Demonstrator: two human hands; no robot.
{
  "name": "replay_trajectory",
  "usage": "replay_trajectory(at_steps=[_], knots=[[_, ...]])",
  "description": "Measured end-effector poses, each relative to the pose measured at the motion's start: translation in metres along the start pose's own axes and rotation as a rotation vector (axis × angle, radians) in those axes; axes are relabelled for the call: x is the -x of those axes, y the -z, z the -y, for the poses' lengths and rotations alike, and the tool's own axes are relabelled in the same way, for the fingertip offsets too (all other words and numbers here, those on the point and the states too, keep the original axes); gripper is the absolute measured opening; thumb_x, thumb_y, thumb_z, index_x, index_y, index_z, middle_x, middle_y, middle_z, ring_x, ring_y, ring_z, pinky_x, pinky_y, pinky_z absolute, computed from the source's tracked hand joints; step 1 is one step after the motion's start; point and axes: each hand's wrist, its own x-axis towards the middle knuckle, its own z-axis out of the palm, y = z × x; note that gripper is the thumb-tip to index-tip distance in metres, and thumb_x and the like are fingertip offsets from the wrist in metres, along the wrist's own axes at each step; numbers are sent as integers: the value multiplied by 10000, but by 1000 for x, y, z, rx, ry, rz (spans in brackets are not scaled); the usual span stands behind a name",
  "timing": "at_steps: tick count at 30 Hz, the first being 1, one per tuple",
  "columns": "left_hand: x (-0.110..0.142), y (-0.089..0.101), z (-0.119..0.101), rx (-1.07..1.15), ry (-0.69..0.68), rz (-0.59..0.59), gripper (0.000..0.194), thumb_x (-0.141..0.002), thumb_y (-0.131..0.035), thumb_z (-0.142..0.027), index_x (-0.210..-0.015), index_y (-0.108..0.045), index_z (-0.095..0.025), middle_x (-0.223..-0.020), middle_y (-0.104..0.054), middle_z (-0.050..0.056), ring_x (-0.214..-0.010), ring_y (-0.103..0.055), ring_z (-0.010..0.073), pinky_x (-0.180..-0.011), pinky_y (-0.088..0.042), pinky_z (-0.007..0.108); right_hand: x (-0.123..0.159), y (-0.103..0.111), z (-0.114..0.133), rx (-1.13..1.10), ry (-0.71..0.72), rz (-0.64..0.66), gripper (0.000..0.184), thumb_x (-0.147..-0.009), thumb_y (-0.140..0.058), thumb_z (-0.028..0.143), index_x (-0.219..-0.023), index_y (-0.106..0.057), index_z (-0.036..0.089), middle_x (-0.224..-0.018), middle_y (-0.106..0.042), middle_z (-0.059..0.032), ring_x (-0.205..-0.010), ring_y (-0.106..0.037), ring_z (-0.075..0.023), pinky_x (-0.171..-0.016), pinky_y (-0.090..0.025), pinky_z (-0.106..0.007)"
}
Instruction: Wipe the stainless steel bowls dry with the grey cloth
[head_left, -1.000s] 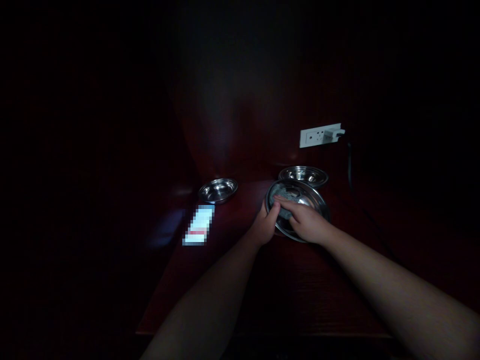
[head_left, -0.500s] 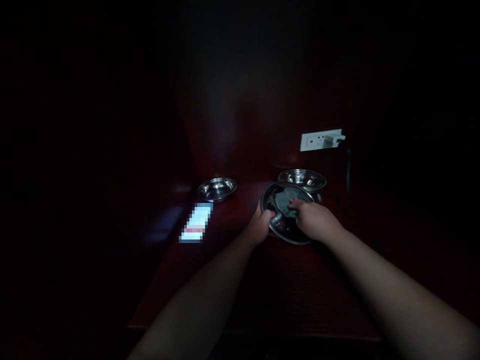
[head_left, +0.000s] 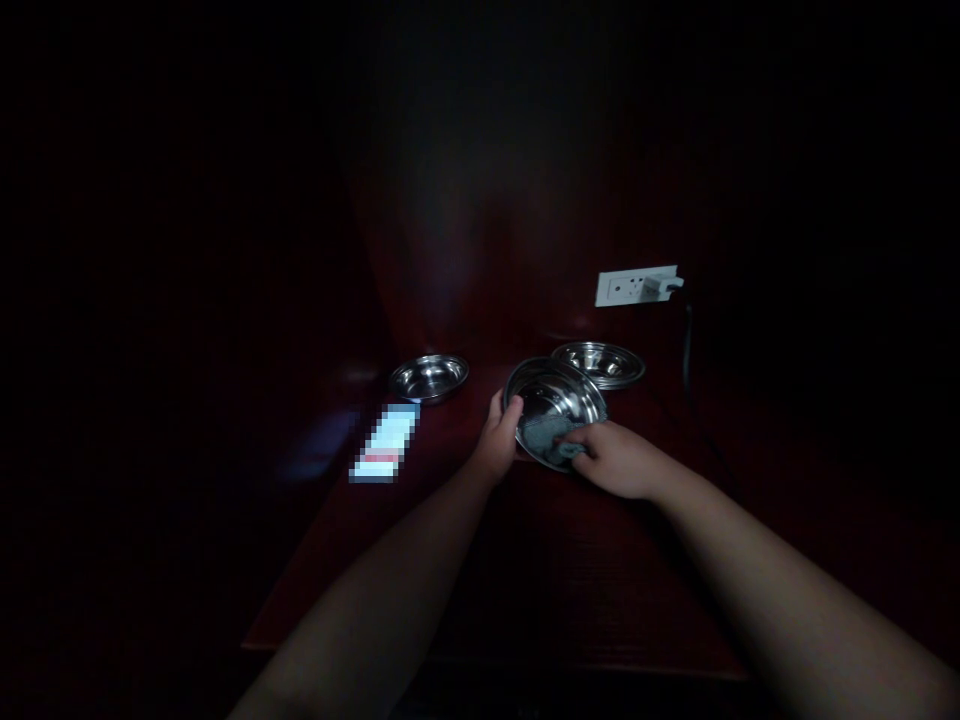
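Observation:
A shiny metal bowl (head_left: 555, 385) is held tilted above the dark red table, its inside facing me. My left hand (head_left: 500, 438) grips the bowl's left rim, thumb over the edge and the other fingers mostly hidden behind it. A grey-green cloth (head_left: 546, 436) lies against the lower inner wall of the bowl. My right hand (head_left: 616, 460) is closed on the cloth at the bowl's lower right, pressing it to the metal.
Another metal bowl (head_left: 429, 378) stands at the back left, beside a phone with a lit, blurred screen (head_left: 385, 443). Behind the held bowl sit stacked metal bowls (head_left: 611, 366). A wall socket (head_left: 637, 286) has a plug and a dangling cable (head_left: 687, 350). Surroundings are very dark.
The cloth and my right hand have moved from the bowl's upper middle down to its lower inner wall. The bowl has shifted slightly left and tilted differently, with my left hand still on its rim.

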Motion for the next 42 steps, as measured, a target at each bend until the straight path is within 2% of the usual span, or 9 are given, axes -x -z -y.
replay_trajectory(at_steps=[5,15,21,29,31,34,35,38,42], knots=[[2,2,1,-32,12,53,556,-777,-521,-543,-1254,-405,-282,-1204,-553,97,-934,-609,246,-643,-542,353,0,-1,7,-38,45,43,212,-755,-487,171,-854,-674,179,-761,-684,-40,-658,-594,-154,-641,-431,-266],[1,6,2,-44,-76,90,615,-719,-666,-313,-1274,-428,-200,-1096,-626,102,-1009,-587,237,-913,-443,394,-4,-8,8,-180,108,-52,253,-758,-540,179,-988,-647,183,-911,-682,-45,-801,-608,-164,-752,-445,-294],[-2,4,3,4,18,-25,494,-762,-588,-264,-1238,-464,-215,-1044,-651,82,-898,-629,216,-780,-508,345,-7,-7,6,-287,13,-126,139,-796,-468,203,-752,-594,164,-732,-642,-29,-678,-577,-152,-685,-455,-285],[-4,8,0,59,171,-6,536,-787,-562,-411,-1276,-420,-247,-1114,-621,124,-803,-654,233,-584,-544,348,-17,1,-12,-857,-347,-514,246,-814,-419,290,-973,-550,155,-747,-658,-69,-676,-639,-196,-621,-520,-311],[-4,9,0,46,166,23,553,-781,-561,-453,-1281,-412,-270,-1168,-595,123,-830,-650,239,-592,-550,369,-16,4,-15,-808,-327,-688,285,-822,-408,297,-1018,-546,142,-847,-672,-96,-772,-655,-220,-687,-528,-341],[-4,9,0,25,134,47,550,-784,-540,-499,-1280,-410,-300,-1234,-554,111,-873,-641,242,-612,-554,383,-12,7,-14,-492,-141,-856,370,-823,-406,235,-1163,-522,148,-1112,-631,-116,-1038,-594,-238,-903,-460,-396],[-4,8,1,21,126,48,545,-788,-530,-507,-1278,-411,-303,-1241,-550,108,-881,-640,243,-617,-554,383,-10,6,-13,-374,-69,-825,431,-812,-405,190,-1234,-486,158,-1194,-596,-108,-1120,-548,-230,-970,-411,-403],[-4,6,1,32,110,46,521,-801,-514,-503,-1265,-431,-282,-1211,-569,110,-885,-639,240,-633,-553,374,-4,-2,-6,-155,90,-514,536,-764,-406,91,-1294,-461,150,-1316,-514,-107,-1223,-468,-210,-1042,-346,-380],[-4,3,1,62,90,39,478,-820,-497,-478,-1235,-458,-243,-1152,-599,106,-872,-643,223,-657,-551,361,-1,-19,-1,-78,179,-117,493,-747,-437,70,-1205,-566,197,-1234,-590,-79,-1186,-508,-213,-1014,-382,-391]])
